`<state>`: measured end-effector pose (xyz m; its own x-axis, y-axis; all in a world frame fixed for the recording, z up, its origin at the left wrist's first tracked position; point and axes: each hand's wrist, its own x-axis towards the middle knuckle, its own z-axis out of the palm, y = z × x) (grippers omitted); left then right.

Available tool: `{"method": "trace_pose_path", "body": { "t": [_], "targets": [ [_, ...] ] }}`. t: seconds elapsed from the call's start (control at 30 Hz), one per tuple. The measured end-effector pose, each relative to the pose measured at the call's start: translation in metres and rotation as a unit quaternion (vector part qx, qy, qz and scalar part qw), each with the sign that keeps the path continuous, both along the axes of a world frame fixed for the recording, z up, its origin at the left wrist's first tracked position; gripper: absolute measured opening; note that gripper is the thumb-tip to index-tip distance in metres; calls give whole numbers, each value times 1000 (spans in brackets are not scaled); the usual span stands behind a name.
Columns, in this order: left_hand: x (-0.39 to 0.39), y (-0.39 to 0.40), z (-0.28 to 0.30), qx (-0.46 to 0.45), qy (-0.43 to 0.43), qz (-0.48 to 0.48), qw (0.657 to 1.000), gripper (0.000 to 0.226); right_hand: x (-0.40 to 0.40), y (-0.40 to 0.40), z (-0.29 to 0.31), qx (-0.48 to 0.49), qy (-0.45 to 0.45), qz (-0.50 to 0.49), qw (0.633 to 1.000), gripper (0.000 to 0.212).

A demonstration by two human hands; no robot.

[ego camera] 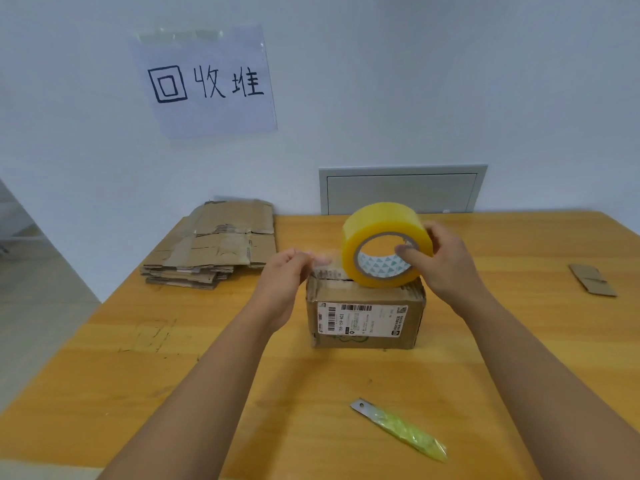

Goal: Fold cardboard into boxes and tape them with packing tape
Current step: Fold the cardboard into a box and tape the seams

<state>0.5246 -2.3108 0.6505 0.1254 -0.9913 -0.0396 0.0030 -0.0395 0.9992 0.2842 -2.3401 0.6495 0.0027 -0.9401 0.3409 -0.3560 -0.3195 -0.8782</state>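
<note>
A small folded cardboard box [363,323] with a white shipping label stands in the middle of the wooden table [242,393]. My right hand [446,261] grips a yellow roll of packing tape [381,233] on edge over the box top, thumb through its core. My left hand [287,275] pinches the clear loose tape end, pulled out to the left above the box's left top edge.
A stack of flattened cardboard [218,244] lies at the table's back left. A blade in a green wrapper [398,427] lies near the front, right of centre. A small cardboard scrap [592,280] sits far right. A paper sign [204,81] hangs on the wall.
</note>
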Motion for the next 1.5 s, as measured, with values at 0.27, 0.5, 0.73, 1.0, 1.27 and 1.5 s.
{"method": "trace_pose_path", "body": {
  "t": [0.27, 0.5, 0.73, 1.0, 1.27, 1.5],
  "targets": [
    [10, -2, -5, -11, 111, 28, 993, 16, 0, 6, 9, -10, -71, -12, 997, 44],
    [13, 0, -5, -5, 206, 24, 978, 23, -6, 4, 11, -56, -42, -44, 997, 65],
    [18, 4, -6, -15, 213, -2, 977, 21, -10, 10, 4, -57, -48, -46, 996, 41],
    [18, 2, -10, -16, 229, 12, 973, 17, -28, 18, -4, 53, -72, 45, 995, 60],
    [14, 11, -13, 13, 61, 52, 997, 31, -22, 19, 6, 1, -69, 64, 996, 56],
    [18, 9, -23, 47, 80, 42, 995, 25, -20, 16, -1, -15, -14, 74, 997, 66]
  ]
}}
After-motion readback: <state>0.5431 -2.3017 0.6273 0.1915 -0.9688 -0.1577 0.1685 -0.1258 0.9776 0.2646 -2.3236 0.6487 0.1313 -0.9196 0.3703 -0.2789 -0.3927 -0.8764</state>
